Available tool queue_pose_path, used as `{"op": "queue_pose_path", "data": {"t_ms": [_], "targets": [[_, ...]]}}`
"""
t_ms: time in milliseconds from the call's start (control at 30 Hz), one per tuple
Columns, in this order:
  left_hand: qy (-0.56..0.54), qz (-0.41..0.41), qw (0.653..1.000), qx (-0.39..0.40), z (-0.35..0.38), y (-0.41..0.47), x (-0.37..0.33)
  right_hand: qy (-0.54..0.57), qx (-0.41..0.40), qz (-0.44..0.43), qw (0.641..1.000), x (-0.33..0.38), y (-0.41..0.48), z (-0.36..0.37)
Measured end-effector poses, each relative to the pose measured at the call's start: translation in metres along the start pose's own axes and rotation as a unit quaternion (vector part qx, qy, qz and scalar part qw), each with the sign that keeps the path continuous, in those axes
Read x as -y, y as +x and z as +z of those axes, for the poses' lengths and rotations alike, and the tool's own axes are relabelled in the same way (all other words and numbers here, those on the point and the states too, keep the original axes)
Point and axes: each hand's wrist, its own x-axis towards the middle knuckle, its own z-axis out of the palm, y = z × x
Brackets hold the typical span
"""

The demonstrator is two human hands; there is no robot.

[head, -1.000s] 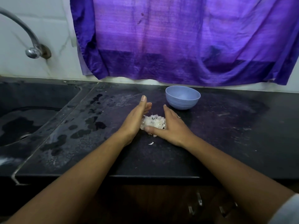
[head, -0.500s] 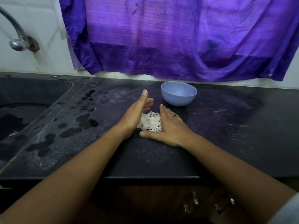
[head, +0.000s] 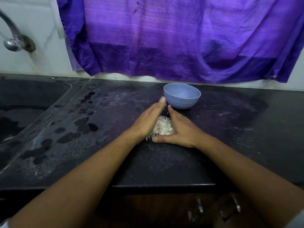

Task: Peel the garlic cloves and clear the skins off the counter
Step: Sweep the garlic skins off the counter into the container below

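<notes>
Since the earlier frame our left hand (head: 148,120) has slid toward the right, so its fingertips now nearly meet those of our right hand (head: 179,129), and the gap at the far end of the heap has narrowed. Between the two palms lies the small heap of white, papery garlic skins (head: 162,127), on the dark stone desk (head: 230,137) and touching both hands. Neither grip pinches anything: the fingers of each hand are straight and held side by side, the hands stand on edge with palms turned inward, and the right thumb lies flat on the desk along the near side of the heap. A small ring (head: 183,116) shows on the right hand. The round pale-blue plastic bowl (head: 182,97) stands just beyond the fingertips. Dark wet patches (head: 82,125) mark the desk to the left, beside the black sink (head: 24,112). A purple cloth (head: 181,38) hangs behind.
</notes>
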Motion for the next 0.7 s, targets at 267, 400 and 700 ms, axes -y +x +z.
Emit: {"op": "queue_pose_path", "data": {"t_ms": [267,400,700], "targets": [[-0.12,-0.024,0.987,-0.105,-0.016,0.011,0.005,0.026,0.029,-0.054,0.998,0.02,0.015,0.007],[-0.177,-0.055,0.978,-0.099,-0.02,0.016,0.003,0.031,0.016,-0.067,0.997,0.027,0.025,0.013],[-0.249,-0.063,0.959,-0.12,-0.024,0.02,0.001,0.056,-0.01,-0.112,0.992,0.027,0.032,0.016]]}}
